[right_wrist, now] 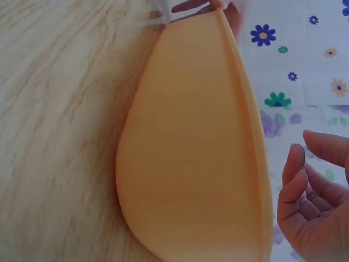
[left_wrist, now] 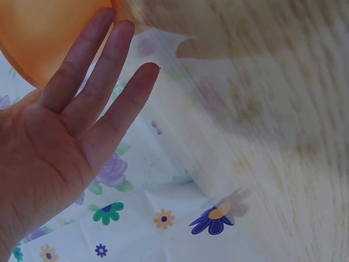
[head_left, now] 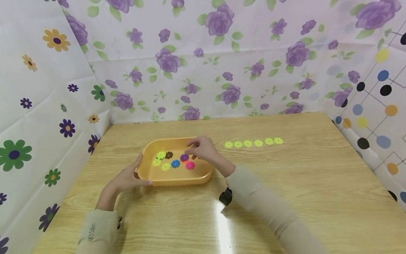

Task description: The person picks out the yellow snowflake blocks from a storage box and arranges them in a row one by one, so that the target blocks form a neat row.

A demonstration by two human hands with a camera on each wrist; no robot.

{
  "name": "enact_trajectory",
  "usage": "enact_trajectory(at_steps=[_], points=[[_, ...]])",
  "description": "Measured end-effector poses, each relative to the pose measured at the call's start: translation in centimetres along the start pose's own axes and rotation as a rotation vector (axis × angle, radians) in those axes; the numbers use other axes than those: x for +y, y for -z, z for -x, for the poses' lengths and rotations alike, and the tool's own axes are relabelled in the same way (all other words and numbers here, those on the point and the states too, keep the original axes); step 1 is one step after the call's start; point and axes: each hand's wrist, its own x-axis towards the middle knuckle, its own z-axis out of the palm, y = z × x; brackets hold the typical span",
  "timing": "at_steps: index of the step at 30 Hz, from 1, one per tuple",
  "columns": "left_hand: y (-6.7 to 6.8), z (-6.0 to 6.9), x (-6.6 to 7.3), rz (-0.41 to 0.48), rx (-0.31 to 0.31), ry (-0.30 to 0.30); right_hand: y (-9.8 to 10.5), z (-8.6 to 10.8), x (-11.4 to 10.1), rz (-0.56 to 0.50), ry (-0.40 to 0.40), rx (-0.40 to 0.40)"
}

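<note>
My left hand rests against the left end of an orange plastic basin. Its thumb lies along the near wall, and straight fingers touch the outside in the left wrist view. Over the right part of the basin is my right hand, fingers bent, with a gap between thumb and forefinger and nothing visible in it in the right wrist view. Below its fingertips lies a purple flower-shaped disc, partly covering an orange one. Beside it are a pink disc, a blue disc, a brown disc and several yellow-green discs.
A row of several yellow-green flower discs lies on the wooden table, right of the basin. Flower-printed sheets stand behind and at the sides. A black wrist device shows below the right wrist.
</note>
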Motion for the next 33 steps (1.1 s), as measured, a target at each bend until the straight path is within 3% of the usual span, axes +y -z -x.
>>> enact_trajectory(at_steps=[8, 19, 25, 33], points=[[-0.1, 0.0, -0.5, 0.041, -0.002, -0.030, -2.8, -0.5, -0.4, 0.003, -0.004, -0.039], [-0.1, 0.1, -0.5, 0.024, 0.000, -0.015, -5.0, -1.7, 0.0, 0.069, 0.026, 0.000], [-0.1, 0.2, -0.4, 0.028, -0.004, -0.011, -6.1, -2.0, 0.0, 0.163, -0.018, 0.012], [0.0, 0.3, 0.1, 0.034, -0.010, -0.018, -7.2, -2.7, 0.6, 0.154, -0.051, 0.013]])
